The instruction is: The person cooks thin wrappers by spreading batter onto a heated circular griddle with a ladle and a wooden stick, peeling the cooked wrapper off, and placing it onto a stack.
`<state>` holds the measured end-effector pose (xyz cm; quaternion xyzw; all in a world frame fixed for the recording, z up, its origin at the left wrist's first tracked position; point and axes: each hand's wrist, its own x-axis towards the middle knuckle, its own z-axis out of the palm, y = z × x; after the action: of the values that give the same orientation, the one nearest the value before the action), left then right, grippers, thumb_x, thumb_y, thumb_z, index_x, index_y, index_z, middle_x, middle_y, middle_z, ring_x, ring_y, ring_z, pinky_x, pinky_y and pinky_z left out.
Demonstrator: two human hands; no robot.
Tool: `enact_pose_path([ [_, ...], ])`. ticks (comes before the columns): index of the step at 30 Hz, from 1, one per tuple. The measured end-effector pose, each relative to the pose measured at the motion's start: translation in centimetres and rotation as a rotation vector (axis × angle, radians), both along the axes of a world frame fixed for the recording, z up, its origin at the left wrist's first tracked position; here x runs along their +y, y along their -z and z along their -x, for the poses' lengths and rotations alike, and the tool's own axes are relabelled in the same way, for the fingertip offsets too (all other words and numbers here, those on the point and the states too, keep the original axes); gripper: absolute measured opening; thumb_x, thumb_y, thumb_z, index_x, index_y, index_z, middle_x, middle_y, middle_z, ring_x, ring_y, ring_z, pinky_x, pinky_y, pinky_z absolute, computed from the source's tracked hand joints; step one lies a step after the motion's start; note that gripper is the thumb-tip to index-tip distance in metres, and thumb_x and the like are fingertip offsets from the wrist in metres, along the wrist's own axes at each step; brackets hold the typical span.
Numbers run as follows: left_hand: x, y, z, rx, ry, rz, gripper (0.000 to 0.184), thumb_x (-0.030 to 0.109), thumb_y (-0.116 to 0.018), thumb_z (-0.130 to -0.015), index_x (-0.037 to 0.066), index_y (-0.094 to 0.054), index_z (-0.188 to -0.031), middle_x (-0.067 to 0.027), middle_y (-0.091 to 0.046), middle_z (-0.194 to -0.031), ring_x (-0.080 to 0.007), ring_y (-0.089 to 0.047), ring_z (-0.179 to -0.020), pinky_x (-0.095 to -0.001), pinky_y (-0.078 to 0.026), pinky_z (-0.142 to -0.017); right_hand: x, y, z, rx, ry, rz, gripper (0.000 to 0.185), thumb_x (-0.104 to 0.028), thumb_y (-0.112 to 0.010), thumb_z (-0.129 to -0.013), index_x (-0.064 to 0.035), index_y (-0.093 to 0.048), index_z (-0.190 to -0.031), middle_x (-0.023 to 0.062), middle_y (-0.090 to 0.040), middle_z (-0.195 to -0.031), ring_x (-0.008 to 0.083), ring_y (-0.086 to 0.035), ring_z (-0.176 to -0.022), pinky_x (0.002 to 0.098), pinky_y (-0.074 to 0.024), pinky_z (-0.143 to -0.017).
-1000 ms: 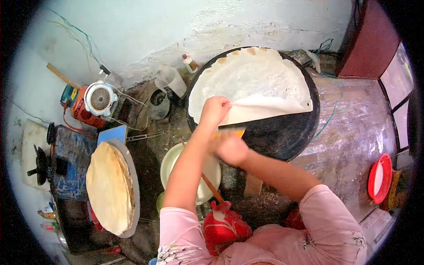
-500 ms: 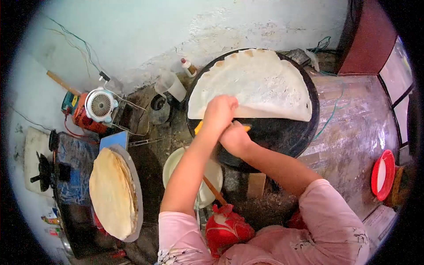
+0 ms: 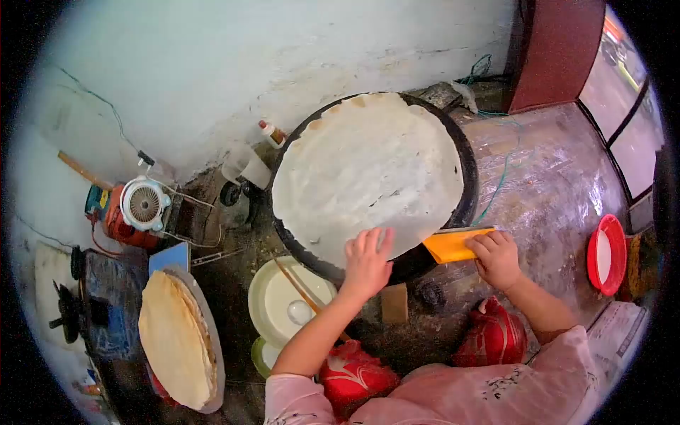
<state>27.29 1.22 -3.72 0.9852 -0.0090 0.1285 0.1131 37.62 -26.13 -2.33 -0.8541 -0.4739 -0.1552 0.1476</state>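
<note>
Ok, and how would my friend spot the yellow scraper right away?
Find the big round black griddle with the wide pale sheet on it. At its near right edge, the right hand holds a flat scraper. Its bright yellow-orange color sets it apart from the black griddle and pale sheet beside it.

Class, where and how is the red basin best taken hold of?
Probably by the rim of the red basin, fingers outside and thumb inside, coming from the side facing the right hand. The round, open shape offers an edge to pinch, and nothing visibly blocks that side.
</note>
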Motion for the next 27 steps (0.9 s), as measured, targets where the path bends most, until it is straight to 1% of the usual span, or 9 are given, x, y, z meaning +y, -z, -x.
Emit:
enact_pose_path([
  [3,-2.5,1.2,-3.2,-0.041,0.072,-0.018,0.055,0.013,-0.068,-0.065,0.01,-0.051,-0.116,-0.0083,-0.046,-0.111,-0.0281,-0.042,-0.104,-0.0451,-0.033,-0.083,-1.1,0.2,0.2,0.02,0.064,-0.021,0.036,-0.012,-0.063,-0.063,-0.0121,-0.058,-0.099,0.0032,-0.061,-0.094,0.0234,-0.055,-0.082,0.0386,-0.0423,-0.071],
  [5,-2.8,2.3,-5.1,-0.08,0.123,-0.131,0.036,0.011,-0.064,-0.068,0.009,-0.056,-0.103,-0.0052,-0.05,-0.104,-0.0252,-0.044,-0.102,-0.0443,-0.033,-0.082,-1.9,0.9,0.4,0.034,0.085,-0.046,0.036,-0.012,-0.063,-0.063,-0.0124,-0.058,-0.098,0.0031,-0.061,-0.093,0.0233,-0.055,-0.082,0.0387,-0.0422,-0.07],
  [6,-2.6,2.2,-5.9,-0.125,0.133,-0.085,0.012,0.009,-0.06,-0.07,0.008,-0.061,-0.082,-0.0053,-0.057,-0.084,-0.026,-0.05,-0.089,-0.0415,-0.037,-0.074,-2.2,1.1,0.5,0.049,0.095,-0.063,0.035,-0.012,-0.063,-0.063,-0.0128,-0.058,-0.098,0.003,-0.061,-0.093,0.0233,-0.055,-0.082,0.0388,-0.042,-0.07],
  [9,-1.0,-0.1,-7.4,-0.118,-0.015,0.025,0.004,0.009,-0.061,-0.07,0.005,-0.061,-0.068,-0.0083,-0.057,-0.068,-0.0289,-0.054,-0.074,-0.0402,-0.041,-0.066,-3.2,1.1,0.4,0.106,0.14,-0.07,0.035,-0.01,-0.063,-0.062,-0.0126,-0.059,-0.097,0.0032,-0.061,-0.093,0.0234,-0.055,-0.081,0.039,-0.0421,-0.069],
  [11,0.8,-1.9,-8.1,-0.295,-0.129,0.216,0.01,0.012,-0.062,-0.072,0.004,-0.061,-0.066,-0.0111,-0.056,-0.061,-0.0329,-0.053,-0.065,-0.0403,-0.043,-0.059,-4.1,2.1,-0.2,0.087,0.146,-0.084,0.035,-0.01,-0.063,-0.062,-0.013,-0.059,-0.097,0.003,-0.061,-0.094,0.0233,-0.055,-0.081,0.0388,-0.0424,-0.068],
  [15,4.7,-6.0,-8.5,-0.29,-0.308,0.26,0.011,0.015,-0.062,-0.076,0.004,-0.065,-0.078,-0.0131,-0.061,-0.075,-0.0313,-0.055,-0.075,-0.0382,-0.044,-0.067,-3.9,0.7,-0.6,0.057,0.121,-0.173,0.032,-0.004,-0.063,-0.059,-0.0113,-0.06,-0.091,0.004,-0.061,-0.085,0.0238,-0.056,-0.077,0.0373,-0.0419,-0.067],
  [18,6.5,-7.9,-8.4,-0.429,-0.314,0.292,0.011,0.012,-0.065,-0.074,0.002,-0.064,-0.079,-0.0112,-0.059,-0.071,-0.0296,-0.054,-0.071,-0.0374,-0.043,-0.066,-3.6,0.4,-1.0,0.067,0.059,-0.247,0.031,-0.004,-0.063,-0.059,-0.0113,-0.061,-0.089,0.0037,-0.061,-0.084,0.0239,-0.056,-0.075,0.0371,-0.0417,-0.066],
  [22,5.1,-10.2,-6.0,-0.473,-0.297,0.156,0.008,0.008,-0.064,-0.072,0.003,-0.064,-0.079,-0.0105,-0.057,-0.072,-0.0293,-0.053,-0.072,-0.0372,-0.043,-0.066,-3.3,0.4,-0.8,0.102,0.074,-0.271,0.031,-0.004,-0.063,-0.058,-0.0111,-0.062,-0.088,0.0033,-0.061,-0.082,0.0237,-0.056,-0.074,0.0371,-0.0417,-0.066],
  [27,0.6,-7.3,-1.4,-0.434,-0.074,-0.11,0.023,0.001,-0.059,-0.065,0.004,-0.062,-0.088,-0.0106,-0.057,-0.081,-0.0312,-0.052,-0.079,-0.039,-0.044,-0.068,-3.7,0.0,-0.4,0.195,0.061,-0.373,0.033,-0.004,-0.064,-0.053,-0.0116,-0.064,-0.085,0.0045,-0.059,-0.073,0.0243,-0.054,-0.066,0.0349,-0.0405,-0.06],
])
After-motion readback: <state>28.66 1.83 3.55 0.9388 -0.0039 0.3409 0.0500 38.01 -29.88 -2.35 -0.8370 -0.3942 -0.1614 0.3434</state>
